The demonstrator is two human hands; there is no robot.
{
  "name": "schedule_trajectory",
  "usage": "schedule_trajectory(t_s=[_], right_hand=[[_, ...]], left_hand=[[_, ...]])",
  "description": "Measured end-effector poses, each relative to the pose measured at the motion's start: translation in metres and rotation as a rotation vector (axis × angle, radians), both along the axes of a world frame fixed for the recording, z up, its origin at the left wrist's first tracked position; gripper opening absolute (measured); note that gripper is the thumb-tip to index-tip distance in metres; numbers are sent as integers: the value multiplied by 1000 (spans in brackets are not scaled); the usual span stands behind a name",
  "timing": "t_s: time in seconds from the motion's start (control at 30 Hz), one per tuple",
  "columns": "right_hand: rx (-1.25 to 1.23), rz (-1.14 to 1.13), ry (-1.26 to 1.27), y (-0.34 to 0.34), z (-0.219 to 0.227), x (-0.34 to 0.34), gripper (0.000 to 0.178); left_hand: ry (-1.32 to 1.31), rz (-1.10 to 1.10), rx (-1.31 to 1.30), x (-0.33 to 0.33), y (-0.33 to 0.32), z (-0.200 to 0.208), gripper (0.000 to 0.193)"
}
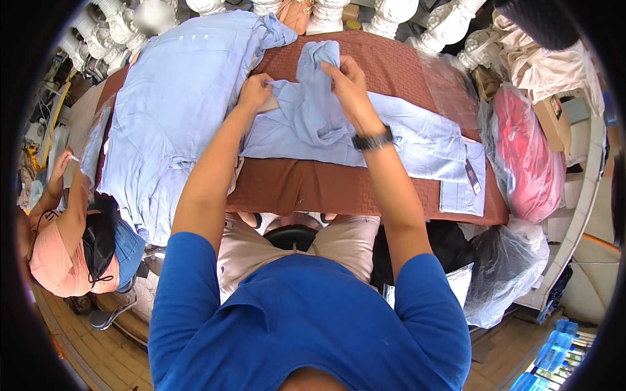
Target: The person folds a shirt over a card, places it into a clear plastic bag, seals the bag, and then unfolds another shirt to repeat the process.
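Observation:
A light blue shirt lies stretched across the brown-covered table in front of me. My right hand pinches a raised, bunched part of its cloth, possibly a sleeve. Fingers closed, my left hand grips the shirt's left edge. A small pale card-like piece shows beneath that hand; whether I also hold it cannot be made out. Beside my left forearm spreads a heap of light blue shirts, one with buttons showing. Under the shirt's right end sits a folded blue garment, and a dark hang tag lies there.
White ornate balusters line the table's far side. At the right stand a plastic-wrapped red bundle and a cardboard box. Clear plastic bags lie below. To my left a person in a peach top handles blue cloth.

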State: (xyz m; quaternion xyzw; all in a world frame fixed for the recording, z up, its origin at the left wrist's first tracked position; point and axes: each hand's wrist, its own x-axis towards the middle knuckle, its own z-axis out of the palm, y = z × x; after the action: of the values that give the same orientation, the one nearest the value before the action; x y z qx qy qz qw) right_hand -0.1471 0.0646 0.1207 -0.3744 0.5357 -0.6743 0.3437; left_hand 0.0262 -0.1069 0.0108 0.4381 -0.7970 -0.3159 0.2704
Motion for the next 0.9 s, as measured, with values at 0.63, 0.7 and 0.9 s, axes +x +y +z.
schedule_trajectory(t_s=[0.63,0.7,0.9], right_hand=[[129,410,16,188,24,76,16],[-16,293,75,177,21,60,17],[-194,-347,-380,141,5,-57,11]], left_hand=[[74,-349,-102,-17,54,38,21],[140,-454,531,-12,60,40,38],[319,-453,899,9,44,11,71]])
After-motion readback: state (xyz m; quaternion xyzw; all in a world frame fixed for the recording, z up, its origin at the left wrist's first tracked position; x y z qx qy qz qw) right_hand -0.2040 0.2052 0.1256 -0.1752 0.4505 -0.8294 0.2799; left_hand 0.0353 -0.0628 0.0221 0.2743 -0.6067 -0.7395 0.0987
